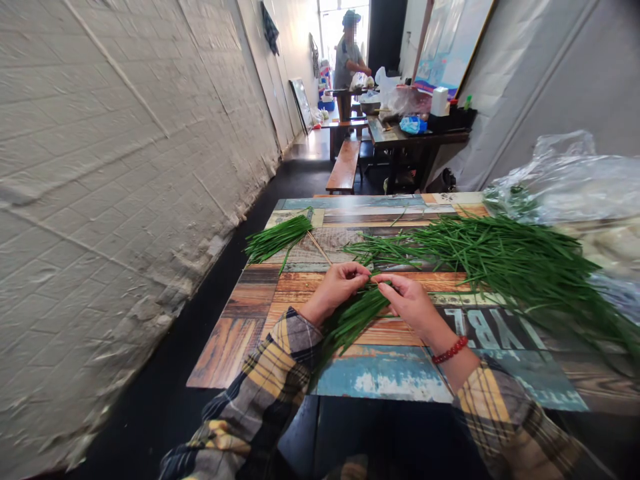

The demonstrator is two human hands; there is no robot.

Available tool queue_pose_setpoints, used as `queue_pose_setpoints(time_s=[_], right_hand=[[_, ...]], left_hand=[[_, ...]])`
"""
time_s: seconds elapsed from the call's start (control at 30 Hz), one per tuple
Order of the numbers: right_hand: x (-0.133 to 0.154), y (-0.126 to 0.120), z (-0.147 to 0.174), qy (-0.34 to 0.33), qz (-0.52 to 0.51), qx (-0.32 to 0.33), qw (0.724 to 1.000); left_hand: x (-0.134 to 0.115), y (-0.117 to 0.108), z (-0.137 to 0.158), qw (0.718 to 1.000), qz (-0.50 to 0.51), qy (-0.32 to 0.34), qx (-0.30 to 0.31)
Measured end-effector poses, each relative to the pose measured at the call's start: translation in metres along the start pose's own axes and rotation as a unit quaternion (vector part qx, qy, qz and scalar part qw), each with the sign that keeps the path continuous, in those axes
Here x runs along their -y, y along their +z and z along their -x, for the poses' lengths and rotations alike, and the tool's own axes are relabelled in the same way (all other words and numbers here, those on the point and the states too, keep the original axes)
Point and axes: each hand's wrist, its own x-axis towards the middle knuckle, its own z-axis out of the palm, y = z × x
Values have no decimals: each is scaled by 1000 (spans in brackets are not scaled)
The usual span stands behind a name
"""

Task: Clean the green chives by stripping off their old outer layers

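Note:
My left hand [340,290] and my right hand [407,300] meet over a small bunch of garlic chives [357,320], which slants toward me on the table. Both hands are closed, thumbs and fingertips pinched together at the top end of this bunch. Between the fingertips there may be a thin stick, too small to be sure of. A thin wooden skewer [319,247] runs from beside my left hand to a second, neat bunch of chives [280,238] at the table's far left. To the right of my hands spreads a large loose pile of chives [500,257].
The table [240,353] has a patchwork wood print. Clear plastic bags [570,177] lie at its right end. A wall [125,200] stands to the left. Beyond are a bench [345,165], a cluttered second table [390,137] and a person [346,60] handling bags.

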Motion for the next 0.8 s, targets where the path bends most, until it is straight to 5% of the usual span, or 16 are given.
queue_pose_setpoints(time_s=[0.43, 0.8], right_hand=[[-6, -1, -3, -12, 5, 6, 1000], [-5, -1, -3, -11, 19, 2, 1000]], left_hand=[[14, 0, -6, 969, -196, 146, -39], [13, 0, -3, 947, -271, 166, -49]])
